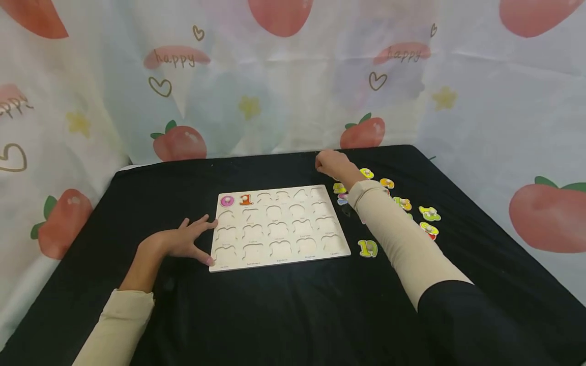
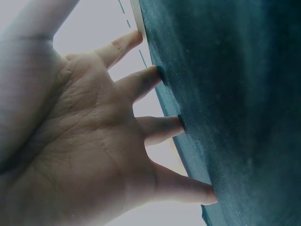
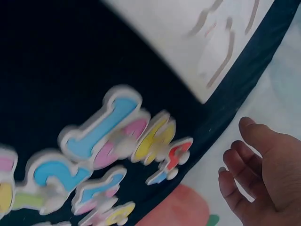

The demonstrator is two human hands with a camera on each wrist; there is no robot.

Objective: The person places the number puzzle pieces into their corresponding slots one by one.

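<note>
Board (image 1: 289, 229), on the bench (image 1: 274, 320): pink 0 (image 1: 227, 201) and orange 1 (image 1: 245, 200) seated. My left hand (image 1: 185, 240): fingers spread, touching the board's left edge; light pressure should steady it. My right hand (image 1: 336, 163): loosely curled, nothing visible between thumb and fingers, near loose number pieces (image 1: 368, 248). Their knobs (image 3: 54, 195) best suit a pinch.

Your pale puzzle board (image 1: 290, 230) lies flat and slightly turned on the desk (image 1: 284, 320), with rows of shallow recesses. A pink-purple 0 (image 1: 227, 201) and an orange-red 1 (image 1: 245, 200) sit in its top row's first two places. To your right, knobbed, multicoloured number pieces (image 1: 429, 213) lie loosely scattered, some touching; a green-and-yellow piece (image 1: 368, 248) rests near the board's lower right corner.
</note>
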